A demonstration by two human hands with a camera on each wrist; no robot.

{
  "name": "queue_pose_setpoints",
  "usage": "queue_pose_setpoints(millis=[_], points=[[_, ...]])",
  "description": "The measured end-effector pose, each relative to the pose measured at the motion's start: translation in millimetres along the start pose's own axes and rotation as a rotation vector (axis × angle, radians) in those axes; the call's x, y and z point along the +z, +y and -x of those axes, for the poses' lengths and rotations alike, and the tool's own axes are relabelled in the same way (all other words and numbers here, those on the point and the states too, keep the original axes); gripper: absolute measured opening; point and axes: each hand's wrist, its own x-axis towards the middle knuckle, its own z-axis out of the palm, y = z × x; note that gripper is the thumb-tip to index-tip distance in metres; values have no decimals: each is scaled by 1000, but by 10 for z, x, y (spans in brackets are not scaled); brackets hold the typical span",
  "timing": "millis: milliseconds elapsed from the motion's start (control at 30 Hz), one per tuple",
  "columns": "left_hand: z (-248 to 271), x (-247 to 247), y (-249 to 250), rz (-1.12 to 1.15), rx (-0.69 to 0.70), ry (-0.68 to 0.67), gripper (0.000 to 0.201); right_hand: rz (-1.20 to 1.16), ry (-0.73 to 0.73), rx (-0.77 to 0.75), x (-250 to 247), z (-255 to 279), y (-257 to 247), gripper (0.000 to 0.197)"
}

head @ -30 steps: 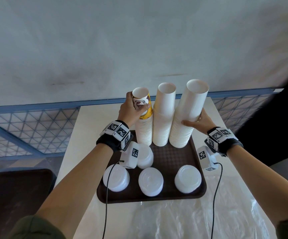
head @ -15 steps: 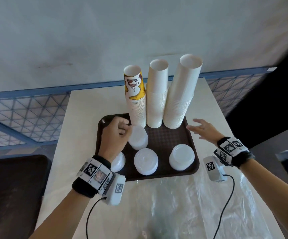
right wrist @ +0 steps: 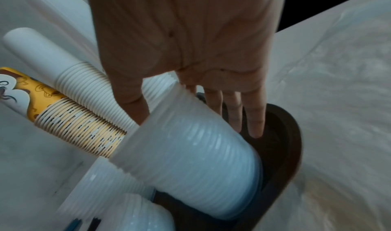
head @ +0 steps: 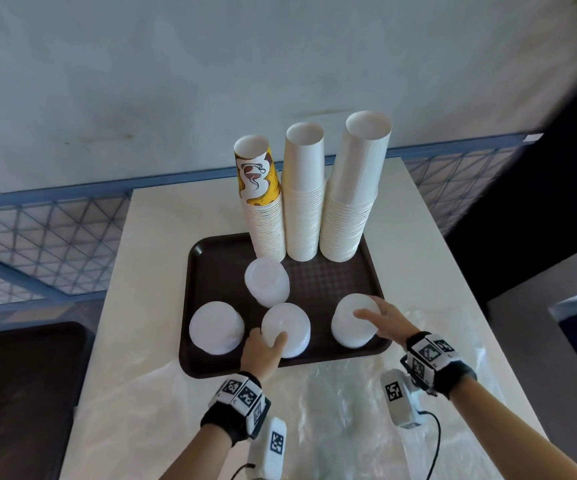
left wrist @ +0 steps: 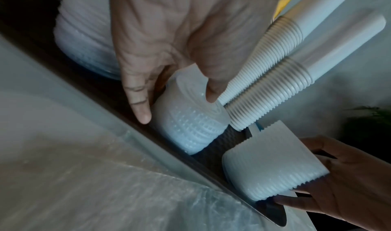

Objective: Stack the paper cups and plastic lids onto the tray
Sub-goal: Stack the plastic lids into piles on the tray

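A dark brown tray (head: 332,282) holds three cup stacks at its back: a yellow printed stack (head: 263,216), a white stack (head: 304,202) and a taller white stack (head: 353,202). Several white lid stacks stand in front of them. My left hand (head: 266,337) grips the front middle lid stack (head: 290,323), thumb on top and fingers down its left side; the left wrist view shows this grip (left wrist: 177,107). My right hand (head: 372,310) clasps the front right lid stack (head: 346,327), with thumb and straight fingers on either side of it (right wrist: 196,126).
Two more lid stacks stand free, one at the front left (head: 216,327) and one further back (head: 267,285). Crinkled clear plastic sheet (head: 332,410) covers the near table. A second dark tray (head: 20,393) lies lower left. A blue mesh railing (head: 55,237) runs behind the table.
Both hands left the cup stacks and came down toward me. The left now grips the front middle lid stack, the right the front right one.
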Motion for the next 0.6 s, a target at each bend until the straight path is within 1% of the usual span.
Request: queue_pose_setpoints(millis=[67, 167, 267, 300, 400, 500, 600], points=[[-57, 94, 31, -26, -15, -21, 58, -5, 10, 2, 31, 0, 53, 66], [-153, 222, 129, -22, -20, -35, 58, -23, 43, 13, 42, -23, 123, 67], [-281, 330, 250, -10, 7, -26, 58, -28, 74, 39, 49, -42, 158, 48], [-321, 362, 305, -7, 20, -21, 59, -31, 82, 43, 47, -47, 176, 47], [-470, 461, 450, 24, 90, 3, 61, -42, 85, 49, 37, -64, 234, 53], [-561, 498, 633, 17, 126, -10, 51, -66, 93, 54, 35, -72, 275, 51], [-579, 510, 795, -10, 152, -48, 48, -70, 91, 46, 33, -81, 288, 54]])
